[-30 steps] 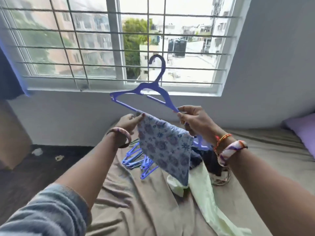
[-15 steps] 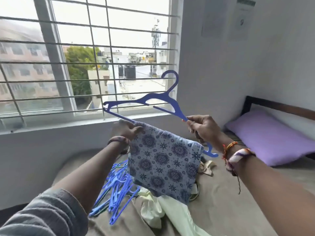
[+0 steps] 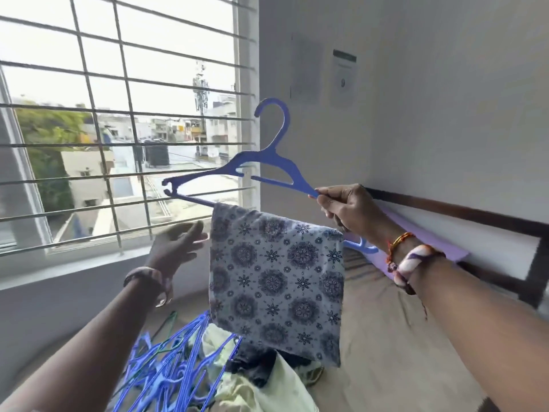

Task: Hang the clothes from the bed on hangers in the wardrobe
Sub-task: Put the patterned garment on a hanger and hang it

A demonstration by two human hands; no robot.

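While the right hand pinches one shoulder of a blue plastic hanger, a folded white cloth with a blue floral print drapes over its lower bar, held up over the bed
Right grip is clenched on the hanger's arm; the left hand, blurred, is released with fingers spread just beside the cloth's left edge, and whether it touches cannot be told. Below, near the bed's window-side edge, lies a heap of blue plastic hangers beside a pile of pale green and dark clothes; a lilac pillow sits by the headboard
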